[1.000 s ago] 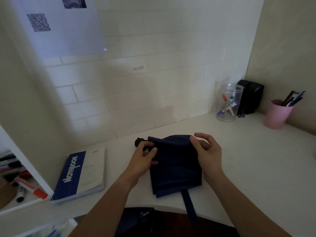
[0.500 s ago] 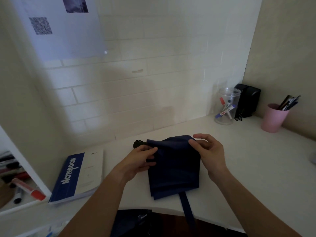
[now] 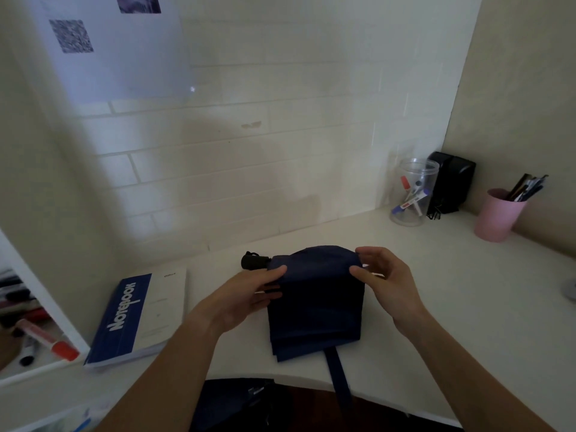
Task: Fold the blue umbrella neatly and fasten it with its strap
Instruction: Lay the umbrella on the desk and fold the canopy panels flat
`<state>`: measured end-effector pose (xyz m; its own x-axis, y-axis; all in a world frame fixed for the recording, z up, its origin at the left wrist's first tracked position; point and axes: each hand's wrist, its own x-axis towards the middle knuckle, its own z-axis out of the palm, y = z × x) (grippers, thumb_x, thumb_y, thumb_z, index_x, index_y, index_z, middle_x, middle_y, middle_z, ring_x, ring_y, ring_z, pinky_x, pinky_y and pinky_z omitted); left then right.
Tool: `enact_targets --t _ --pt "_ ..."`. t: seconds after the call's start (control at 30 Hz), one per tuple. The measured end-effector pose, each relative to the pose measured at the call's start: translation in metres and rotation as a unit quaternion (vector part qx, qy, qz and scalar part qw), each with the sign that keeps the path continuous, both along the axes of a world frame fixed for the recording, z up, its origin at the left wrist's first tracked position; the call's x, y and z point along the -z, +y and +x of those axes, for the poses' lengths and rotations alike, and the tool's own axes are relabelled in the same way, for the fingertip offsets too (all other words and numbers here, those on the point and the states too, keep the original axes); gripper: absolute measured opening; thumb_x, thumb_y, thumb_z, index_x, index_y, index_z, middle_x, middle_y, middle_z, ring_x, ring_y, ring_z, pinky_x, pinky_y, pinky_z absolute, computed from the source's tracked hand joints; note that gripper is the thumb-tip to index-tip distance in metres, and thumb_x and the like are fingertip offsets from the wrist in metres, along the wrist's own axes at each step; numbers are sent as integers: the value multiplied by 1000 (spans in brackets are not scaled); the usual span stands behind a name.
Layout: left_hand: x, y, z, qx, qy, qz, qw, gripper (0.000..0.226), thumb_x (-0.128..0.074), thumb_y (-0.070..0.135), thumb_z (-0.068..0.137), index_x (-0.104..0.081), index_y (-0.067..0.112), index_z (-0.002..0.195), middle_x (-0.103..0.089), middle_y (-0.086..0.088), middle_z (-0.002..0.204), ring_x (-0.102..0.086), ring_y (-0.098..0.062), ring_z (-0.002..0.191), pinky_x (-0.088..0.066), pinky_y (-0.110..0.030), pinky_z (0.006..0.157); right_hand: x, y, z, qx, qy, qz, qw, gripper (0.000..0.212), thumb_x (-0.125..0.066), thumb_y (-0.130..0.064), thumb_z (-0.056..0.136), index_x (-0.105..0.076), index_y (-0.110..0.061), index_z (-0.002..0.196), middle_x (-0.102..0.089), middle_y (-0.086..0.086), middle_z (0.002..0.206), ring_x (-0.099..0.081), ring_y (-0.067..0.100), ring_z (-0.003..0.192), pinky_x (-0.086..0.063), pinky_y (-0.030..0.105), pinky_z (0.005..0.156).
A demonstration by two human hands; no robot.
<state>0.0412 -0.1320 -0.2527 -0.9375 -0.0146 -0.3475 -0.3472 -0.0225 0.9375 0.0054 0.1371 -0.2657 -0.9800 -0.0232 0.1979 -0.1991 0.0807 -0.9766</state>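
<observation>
The blue umbrella (image 3: 314, 307) lies collapsed on the white desk (image 3: 436, 322), its dark fabric spread flat in a rough rectangle. Its black handle (image 3: 254, 262) sticks out at the far left. The strap (image 3: 338, 375) hangs from the near edge of the fabric over the desk's front edge. My left hand (image 3: 246, 294) pinches the fabric's upper left edge with thumb on top. My right hand (image 3: 383, 279) pinches the upper right corner between thumb and fingers, lifting it slightly.
A blue and white notebook (image 3: 140, 316) lies left of the umbrella. At the back right stand a clear jar of markers (image 3: 413, 191), a black box (image 3: 452, 182) and a pink cup of pens (image 3: 498, 213). A shelf with markers (image 3: 37, 332) is at far left. A dark bag (image 3: 237, 403) sits below the desk edge.
Both hands have kept their pinch on the top edge of the fabric; the far edge now bulges up a little higher between them. The view has shifted slightly.
</observation>
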Motion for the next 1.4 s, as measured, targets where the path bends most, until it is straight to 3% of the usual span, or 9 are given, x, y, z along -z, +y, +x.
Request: enact_targets --t 0.3,0.47,0.57,0.67,0.8,0.97,1.07,1.23,1.4 --pt "19 2 7 -41 49 42 997 24 -68 21 91 -74 10 112 -77 -6 114 -69 -21 105 -50 -36 102 1 11 6 -40 36 117 992 17 -80 7 75 -76 -8 82 -67 -2 70 -50 -1 54 -46 12 60" --pt "28 1 17 -22 93 47 994 15 -76 27 59 -79 16 68 -75 2 82 -67 -13 81 -47 -31 81 7 18 14 -64 23 168 983 26 -78 9 73 -71 -15 66 -64 -6 66 -49 3 54 -43 16 58" --pt "31 3 18 -38 98 23 994 30 -77 36 49 -79 15 71 -76 2 82 -68 -16 81 -47 -33 81 1 17 19 -21 46 91 995 14 -75 -3 84 -78 -16 85 -71 -2 84 -56 6 61 -46 16 60" --pt "31 5 19 -44 94 2 995 37 -81 41 75 -81 12 98 -80 -2 98 -74 -22 95 -53 -33 88 -6 8 22 -26 19 22 999 12 -68 -18 93 -80 -14 91 -71 8 82 -58 14 61 -48 24 56" --pt "32 11 22 -57 109 -38 992 28 -71 39 91 -78 16 105 -81 4 95 -76 -11 88 -54 -18 69 2 3 23 -80 10 136 987 2 -80 -22 83 -79 -21 82 -70 -1 97 -62 9 64 -50 20 62" --pt "32 10 21 -47 116 -23 992 25 -69 30 94 -77 15 113 -79 1 110 -73 -17 107 -55 -34 97 10 9 27 -74 119 263 955 22 -94 -17 65 -73 -24 70 -63 -8 104 -59 2 68 -44 11 60" --pt "35 8 17 -74 100 -12 992 25 -66 34 96 -77 15 108 -79 0 107 -73 -18 103 -55 -33 94 11 7 30 -37 184 227 956 25 -92 -12 67 -70 -20 74 -68 -6 90 -57 8 60 -46 15 56" --pt "37 3 14 -97 72 -8 993 33 -63 44 96 -77 15 104 -80 -3 101 -73 -22 100 -56 -35 89 10 -2 37 -169 -41 47 984 22 -81 -18 82 -69 -13 100 -75 5 87 -72 21 78 -55 27 69" --pt "38 4 14 -91 81 -50 991 36 -59 47 97 -78 16 101 -79 -1 104 -71 -21 103 -52 -36 98 9 0 32 -171 -104 -43 979 28 -81 -29 78 -69 -4 78 -73 6 90 -67 17 92 -49 32 92"
